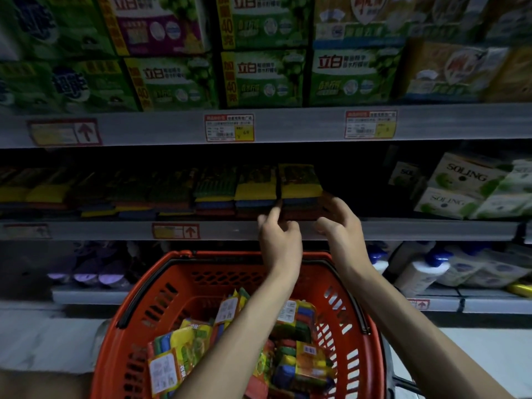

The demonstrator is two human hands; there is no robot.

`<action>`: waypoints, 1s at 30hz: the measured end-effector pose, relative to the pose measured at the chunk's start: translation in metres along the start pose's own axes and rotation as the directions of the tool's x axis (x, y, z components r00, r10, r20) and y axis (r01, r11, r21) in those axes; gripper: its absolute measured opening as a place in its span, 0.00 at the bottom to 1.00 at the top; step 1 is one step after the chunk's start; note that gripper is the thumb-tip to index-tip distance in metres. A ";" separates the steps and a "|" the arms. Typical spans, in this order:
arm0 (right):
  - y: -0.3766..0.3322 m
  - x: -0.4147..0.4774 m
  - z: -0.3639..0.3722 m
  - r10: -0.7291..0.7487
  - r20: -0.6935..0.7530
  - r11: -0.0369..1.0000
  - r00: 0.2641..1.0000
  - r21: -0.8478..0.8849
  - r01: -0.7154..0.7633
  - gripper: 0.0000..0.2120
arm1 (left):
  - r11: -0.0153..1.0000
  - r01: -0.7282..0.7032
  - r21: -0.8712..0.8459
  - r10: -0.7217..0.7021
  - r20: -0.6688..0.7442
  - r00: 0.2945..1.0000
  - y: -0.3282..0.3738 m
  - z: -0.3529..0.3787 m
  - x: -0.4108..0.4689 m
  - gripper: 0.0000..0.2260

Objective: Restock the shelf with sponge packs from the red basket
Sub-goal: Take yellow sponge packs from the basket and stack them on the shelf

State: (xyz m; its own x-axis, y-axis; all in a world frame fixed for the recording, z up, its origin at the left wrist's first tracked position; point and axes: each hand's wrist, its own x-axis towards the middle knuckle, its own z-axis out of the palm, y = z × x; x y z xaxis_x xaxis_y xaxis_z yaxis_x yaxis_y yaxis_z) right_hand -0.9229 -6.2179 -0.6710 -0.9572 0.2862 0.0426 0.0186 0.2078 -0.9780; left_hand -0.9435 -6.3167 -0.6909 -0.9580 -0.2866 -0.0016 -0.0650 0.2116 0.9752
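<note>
Sponge packs in red basket lie straight below both hands: left hand, empty, pokes shelf stack, right hand cups it, grip unclear.

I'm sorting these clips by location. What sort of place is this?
Most likely a supermarket aisle for cleaning goods. Price tags are clipped to the shelf edges, stacked product boxes fill the shelf above, and a red basket holding sponge packs sits in front of the shelves.
</note>
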 end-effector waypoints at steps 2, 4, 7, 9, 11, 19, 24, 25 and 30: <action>0.002 0.001 -0.001 -0.025 -0.030 1.000 0.999 -0.017 0.024 0.33 | 1.000 0.009 -0.012 -0.009 -0.009 1.000 0.000 0.000 0.000 0.18; 0.002 0.005 -0.003 -0.014 -0.061 1.000 0.998 -0.025 0.012 0.34 | 1.000 0.017 -0.009 -0.018 -0.021 1.000 -0.001 -0.001 0.000 0.18; 0.002 0.011 -0.004 0.020 -0.072 0.999 0.997 -0.037 -0.023 0.34 | 1.000 0.025 -0.008 -0.025 -0.018 1.000 -0.005 -0.003 0.000 0.19; 0.003 0.014 -0.006 0.051 -0.051 0.997 0.997 -0.057 -0.054 0.28 | 1.000 0.029 -0.002 -0.029 0.000 1.000 -0.010 -0.004 -0.002 0.20; 0.004 0.016 -0.007 0.076 -0.033 0.994 0.997 -0.080 -0.078 0.18 | 0.999 0.051 0.003 -0.051 0.014 0.999 -0.015 -0.006 -0.002 0.21; 0.006 0.021 -0.004 0.052 0.020 0.981 0.998 -0.187 -0.048 0.17 | 0.994 0.100 0.035 -0.102 0.059 0.993 -0.027 -0.006 0.005 0.22; 0.009 0.023 -0.003 0.072 0.039 0.983 0.997 -0.172 -0.065 0.20 | 0.993 0.105 0.046 -0.109 0.084 0.991 -0.030 -0.003 0.007 0.22; 0.010 0.023 -0.003 0.080 0.037 0.984 0.996 -0.166 -0.073 0.19 | 0.993 0.109 0.045 -0.112 0.088 0.990 -0.031 -0.003 0.007 0.22; 0.012 0.024 -0.001 0.101 0.014 0.988 0.995 -0.123 -0.098 0.24 | 0.992 0.097 0.081 -0.105 0.104 0.989 -0.028 -0.002 0.007 0.23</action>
State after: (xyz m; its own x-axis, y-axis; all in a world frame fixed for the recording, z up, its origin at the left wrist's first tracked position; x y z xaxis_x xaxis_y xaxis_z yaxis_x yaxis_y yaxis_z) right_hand -0.9455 -6.2075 -0.6813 -0.9545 0.2923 -0.0592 0.1481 0.2922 -0.9448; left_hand -0.9477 -6.3263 -0.7181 -0.9696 -0.2090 -0.1274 -0.1802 0.2576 0.9493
